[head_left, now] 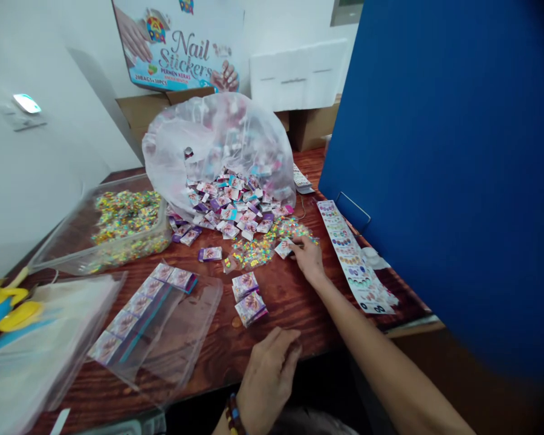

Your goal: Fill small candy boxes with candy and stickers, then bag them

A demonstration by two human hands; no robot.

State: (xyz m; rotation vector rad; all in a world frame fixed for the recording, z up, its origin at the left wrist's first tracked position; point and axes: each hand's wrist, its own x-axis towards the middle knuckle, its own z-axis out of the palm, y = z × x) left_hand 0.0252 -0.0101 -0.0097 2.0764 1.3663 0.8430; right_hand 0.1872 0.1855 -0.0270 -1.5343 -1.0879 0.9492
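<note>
My right hand (308, 261) reaches over the table and grips a small printed box (284, 248) between thumb and fingers, beside a pile of colourful candy pieces (256, 249). Nearer the front edge, my left hand (267, 377) hangs with loosely bent fingers; nothing shows in it. A beaded bracelet (234, 414) circles its wrist. Just ahead of it lie a few small boxes (250, 307), close together. To the left, a row of similar boxes (138, 305) lies along a clear zip bag (181, 338). One purple-sided box (210, 254) rests alone near the pile.
A large translucent bag (172, 139) spills many small boxes. A clear plastic tub (161, 238) of candies stands left, by flat plastic bags (40, 350) and yellow-handled scissors (20, 314). Sticker sheets (344, 254) lie right, beside a blue panel (435, 169). Behind is a Nail Stickers carton (185, 51).
</note>
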